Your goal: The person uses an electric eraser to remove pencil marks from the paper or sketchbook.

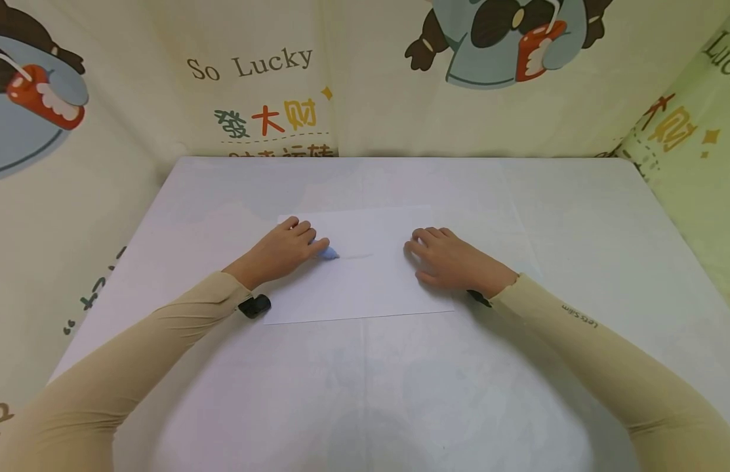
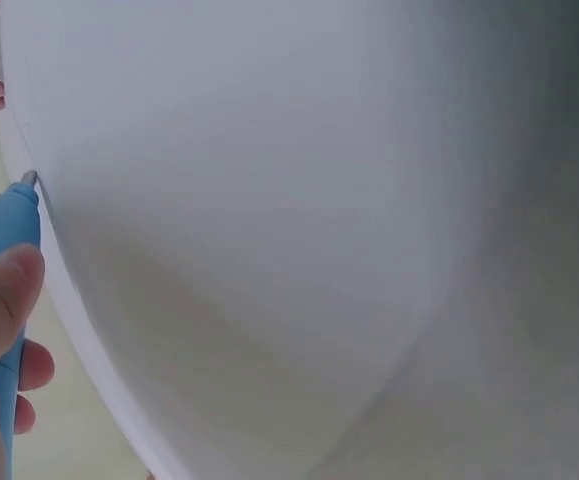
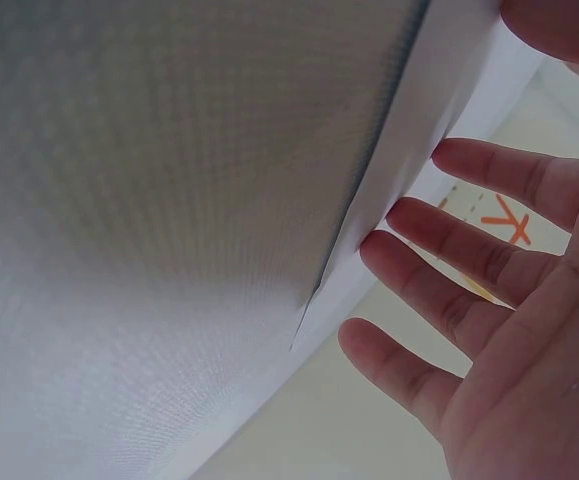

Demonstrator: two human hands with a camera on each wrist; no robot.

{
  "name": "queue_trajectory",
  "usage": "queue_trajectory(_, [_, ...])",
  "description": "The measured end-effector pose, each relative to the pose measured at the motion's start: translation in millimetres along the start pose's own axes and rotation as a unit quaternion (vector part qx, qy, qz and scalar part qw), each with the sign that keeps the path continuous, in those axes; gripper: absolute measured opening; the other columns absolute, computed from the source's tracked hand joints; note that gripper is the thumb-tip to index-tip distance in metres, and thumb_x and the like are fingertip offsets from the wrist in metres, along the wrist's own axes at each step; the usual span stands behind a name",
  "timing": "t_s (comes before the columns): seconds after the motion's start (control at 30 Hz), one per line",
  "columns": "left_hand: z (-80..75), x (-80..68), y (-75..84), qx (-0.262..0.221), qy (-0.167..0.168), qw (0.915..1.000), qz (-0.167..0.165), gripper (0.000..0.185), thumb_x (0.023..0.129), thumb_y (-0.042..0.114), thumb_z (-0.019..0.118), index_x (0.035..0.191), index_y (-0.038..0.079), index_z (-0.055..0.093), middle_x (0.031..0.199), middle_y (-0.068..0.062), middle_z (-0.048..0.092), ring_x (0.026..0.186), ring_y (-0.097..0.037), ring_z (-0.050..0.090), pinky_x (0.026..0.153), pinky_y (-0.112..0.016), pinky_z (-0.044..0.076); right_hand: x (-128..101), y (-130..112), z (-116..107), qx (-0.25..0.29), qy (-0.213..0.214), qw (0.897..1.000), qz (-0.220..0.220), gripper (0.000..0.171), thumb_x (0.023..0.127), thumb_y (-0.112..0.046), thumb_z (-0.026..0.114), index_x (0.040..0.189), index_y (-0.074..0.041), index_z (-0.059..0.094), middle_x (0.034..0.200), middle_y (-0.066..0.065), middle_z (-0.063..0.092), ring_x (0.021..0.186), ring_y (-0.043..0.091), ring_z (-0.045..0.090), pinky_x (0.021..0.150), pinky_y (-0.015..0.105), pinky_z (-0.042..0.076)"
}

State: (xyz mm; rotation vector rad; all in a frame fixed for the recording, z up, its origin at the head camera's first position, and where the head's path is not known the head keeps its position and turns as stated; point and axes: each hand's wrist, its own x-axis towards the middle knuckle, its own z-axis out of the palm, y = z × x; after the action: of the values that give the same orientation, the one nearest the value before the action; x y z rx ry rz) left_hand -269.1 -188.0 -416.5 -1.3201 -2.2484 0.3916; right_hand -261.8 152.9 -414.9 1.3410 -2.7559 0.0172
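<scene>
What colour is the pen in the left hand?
Light blue pen with a grey tip, clearest in the left wrist view.

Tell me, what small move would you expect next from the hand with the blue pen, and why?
Probably the left hand draws the blue pen further right across the white paper: its tip sits on the sheet, a faint stroke runs rightward, and the right hand lies flat, steadying the paper.
</scene>
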Motion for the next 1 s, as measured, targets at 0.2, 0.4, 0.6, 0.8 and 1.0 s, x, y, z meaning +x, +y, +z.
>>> queue_trajectory(0.2, [1.8,1.3,0.1,0.009,0.007,0.9999,-0.006,0.022,0.084,0.002,0.066,0.1,0.011,0.054,0.079,-0.008,0.061,0.075,-0.023,0.052,0.074,-0.034,0.041,0.3,0.0,-0.7,0.0,-0.005,1.0,0.002,0.038,0.085,-0.022,0.063,0.117,-0.004,0.052,0.118,0.018,0.053,0.106,0.036,0.055,0.092,0.049,0.043])
queue_trajectory(0.4, [1.6,1.7,0.2,0.009,0.001,1.0,-0.003,0.021,0.085,0.005,0.066,0.101,0.012,0.054,0.081,-0.008,0.062,0.076,-0.023,0.052,0.073,-0.033,0.04,0.1,0.9,0.4,0.003,-0.008,1.0,0.006,0.038,0.085,-0.021,0.063,0.117,-0.004,0.052,0.118,0.018,0.053,0.106,0.036,0.054,0.092,0.049,0.042])
queue_trajectory(0.6, [-0.9,-0.4,0.2,0.002,-0.022,0.9997,0.005,0.026,0.084,0.0,0.065,0.104,0.013,0.055,0.083,-0.008,0.063,0.078,-0.023,0.052,0.074,-0.033,0.04,0.9,-0.4,0.0,0.006,-0.009,1.0,0.003,0.039,0.085,-0.022,0.063,0.117,-0.003,0.053,0.118,0.018,0.053,0.107,0.036,0.055,0.092,0.049,0.043])
queue_trajectory(0.8, [-4.8,-0.4,1.7,0.005,-0.025,0.9996,0.014,0.03,0.081,-0.001,0.068,0.104,0.013,0.055,0.083,-0.008,0.063,0.078,-0.022,0.052,0.074,-0.032,0.039,0.1,-1.4,-1.5,-0.002,-0.015,1.0,0.008,0.04,0.085,-0.023,0.063,0.118,-0.003,0.052,0.119,0.018,0.053,0.108,0.036,0.054,0.093,0.049,0.043])
queue_trajectory(1.0, [-6.1,4.1,1.5,0.006,-0.025,0.9995,0.017,0.028,0.082,-0.002,0.066,0.104,0.012,0.056,0.083,-0.008,0.063,0.078,-0.023,0.052,0.074,-0.033,0.039,0.0,-0.7,-2.3,0.001,-0.013,1.0,0.006,0.04,0.086,-0.023,0.063,0.119,-0.003,0.052,0.119,0.018,0.053,0.109,0.036,0.054,0.093,0.05,0.043])
